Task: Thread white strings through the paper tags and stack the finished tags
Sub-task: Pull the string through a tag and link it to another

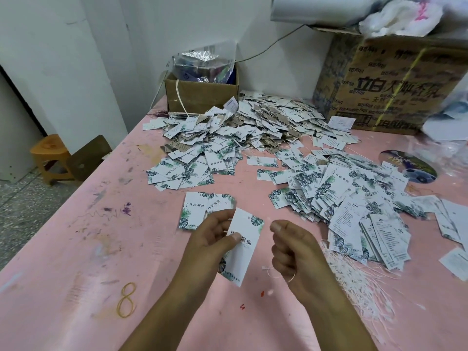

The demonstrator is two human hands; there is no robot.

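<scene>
- At six o'clock on the pink table (76, 236), the left hand (210, 239) pinches one paper tag (244, 249) at its left edge. A slack pinch could let it twist.
- Just at three o'clock of it, the right hand (291, 252) has thumb and forefinger closed on a white string (269, 271). The thin end may slip or miss the hole, which I cannot make out.
- At four o'clock, the string bundle (354, 282) lies by the wrist and could snag.
- At twelve o'clock, the strung pile (253, 117) nearly meets the loose tags (342, 198) at two o'clock, so they may get mixed.
</scene>
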